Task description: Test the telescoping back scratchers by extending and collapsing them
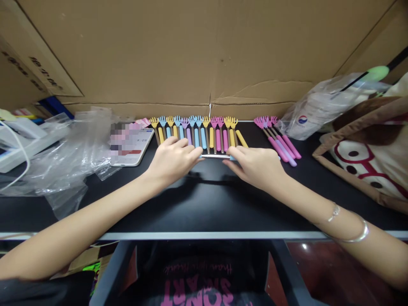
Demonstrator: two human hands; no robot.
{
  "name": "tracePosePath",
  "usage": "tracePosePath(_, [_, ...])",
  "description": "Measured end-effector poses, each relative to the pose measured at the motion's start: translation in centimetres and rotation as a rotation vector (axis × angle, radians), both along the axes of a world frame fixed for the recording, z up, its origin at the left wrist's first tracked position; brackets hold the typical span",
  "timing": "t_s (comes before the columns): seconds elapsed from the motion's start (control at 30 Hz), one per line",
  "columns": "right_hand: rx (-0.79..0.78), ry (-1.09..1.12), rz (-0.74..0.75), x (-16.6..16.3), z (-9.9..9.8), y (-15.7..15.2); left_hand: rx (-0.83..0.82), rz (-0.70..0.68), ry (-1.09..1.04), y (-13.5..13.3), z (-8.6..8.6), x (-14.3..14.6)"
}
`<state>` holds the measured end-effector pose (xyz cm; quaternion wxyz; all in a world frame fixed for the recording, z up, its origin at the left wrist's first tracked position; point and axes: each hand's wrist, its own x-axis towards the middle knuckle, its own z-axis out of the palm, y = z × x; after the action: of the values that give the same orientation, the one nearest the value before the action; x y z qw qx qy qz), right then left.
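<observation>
- The left hand (177,155) is gripping one end of a rod (216,156), its fingers curling over the top.
- The right hand (256,165) is grasping the other end, the thumb pressing from below and the fingers folding over it.
- The rod is lying level between the two hands, above the table (207,204), its bare silver middle showing and light blue parts peeking out beside each grip; the hands are hiding most of its ends.
- Just beyond the rod, a row of scratchers (196,137) in yellow, blue, purple and pink is lying side by side, heads pointing away; the hands are covering some handles.
- Three more scratchers, pink and purple, are lying beyond the right hand.
- A phone (132,159) is resting near the left hand, with clear bags (63,157) crowding its left side.
- A bagged cup (318,110) and a cartoon-faced bag (357,165) are standing or leaning at the far right.
- Cardboard (191,55) is closing off the back.
</observation>
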<state>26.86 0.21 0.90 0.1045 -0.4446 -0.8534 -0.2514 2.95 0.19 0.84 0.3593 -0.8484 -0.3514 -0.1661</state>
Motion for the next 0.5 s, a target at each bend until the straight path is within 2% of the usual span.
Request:
tracePosePath(0.17, [0.037, -0.027, 0.091, -0.29, 0.16, 0.04, 0.006, -0.054, -0.038, 0.03, 0.25, -0.13])
tracePosePath(0.5, [0.014, -0.066, 0.13, -0.25, 0.99, -0.79, 0.056, -0.151, -0.014, -0.68, 0.64, 0.08])
